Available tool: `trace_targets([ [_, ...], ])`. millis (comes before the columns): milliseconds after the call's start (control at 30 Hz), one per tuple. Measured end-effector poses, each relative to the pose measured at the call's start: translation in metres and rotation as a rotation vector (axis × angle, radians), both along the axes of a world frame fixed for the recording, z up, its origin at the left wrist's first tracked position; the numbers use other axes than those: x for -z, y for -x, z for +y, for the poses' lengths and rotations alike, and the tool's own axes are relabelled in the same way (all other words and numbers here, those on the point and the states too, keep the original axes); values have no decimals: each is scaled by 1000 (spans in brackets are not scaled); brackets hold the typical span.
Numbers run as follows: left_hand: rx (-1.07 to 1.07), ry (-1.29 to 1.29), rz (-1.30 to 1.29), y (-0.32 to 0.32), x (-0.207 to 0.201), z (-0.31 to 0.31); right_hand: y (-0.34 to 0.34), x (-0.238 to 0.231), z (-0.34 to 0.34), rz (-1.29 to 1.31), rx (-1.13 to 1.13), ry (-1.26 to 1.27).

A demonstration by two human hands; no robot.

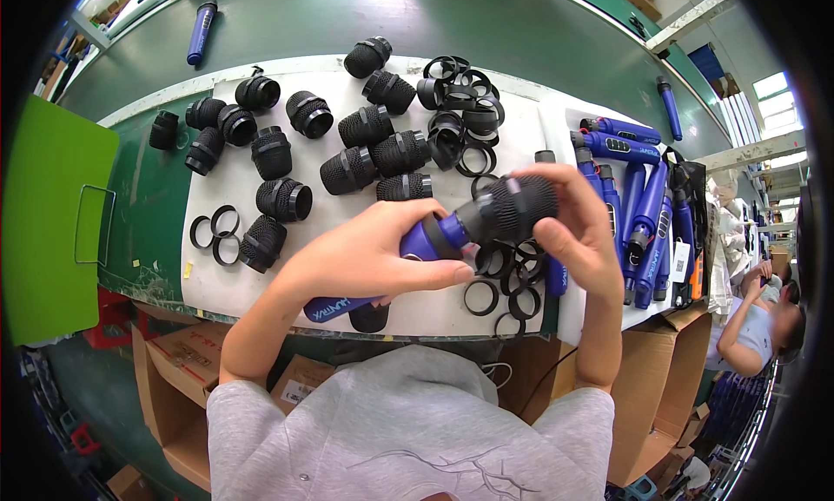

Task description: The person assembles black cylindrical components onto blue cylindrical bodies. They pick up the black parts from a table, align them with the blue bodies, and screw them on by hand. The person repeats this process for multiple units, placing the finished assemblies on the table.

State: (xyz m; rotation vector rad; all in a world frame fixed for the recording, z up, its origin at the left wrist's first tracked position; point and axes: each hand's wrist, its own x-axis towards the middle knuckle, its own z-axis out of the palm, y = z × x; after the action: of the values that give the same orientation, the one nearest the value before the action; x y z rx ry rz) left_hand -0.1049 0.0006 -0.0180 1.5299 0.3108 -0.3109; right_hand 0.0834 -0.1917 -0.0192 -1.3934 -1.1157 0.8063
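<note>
My left hand (365,253) is wrapped round the blue body of a handheld microphone (434,238), tilted with its top toward the right. The fingers of my right hand (578,227) grip a black mesh microphone head (519,207) at the upper end of that body. Whether the head is fully seated on it I cannot tell. Around my hands lie several loose black microphone heads (347,169) on the white sheet. Black plastic rings (480,298) lie loose beneath the held head.
More black rings (460,93) form a heap at the back. Several blue microphone bodies (647,197) are piled on the right. A single blue microphone (202,34) lies on the green bench behind. Cardboard boxes (660,388) stand below the table edge. Another person (751,327) sits at far right.
</note>
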Motion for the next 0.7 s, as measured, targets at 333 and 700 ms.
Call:
trace_targets([
  [333,-215,-509,-747,-7,23,2,-2,-1,-4,68,157,-272],
  [700,-306,-613,-886,-16,44,-23,13,7,2,-204,-45,-445],
])
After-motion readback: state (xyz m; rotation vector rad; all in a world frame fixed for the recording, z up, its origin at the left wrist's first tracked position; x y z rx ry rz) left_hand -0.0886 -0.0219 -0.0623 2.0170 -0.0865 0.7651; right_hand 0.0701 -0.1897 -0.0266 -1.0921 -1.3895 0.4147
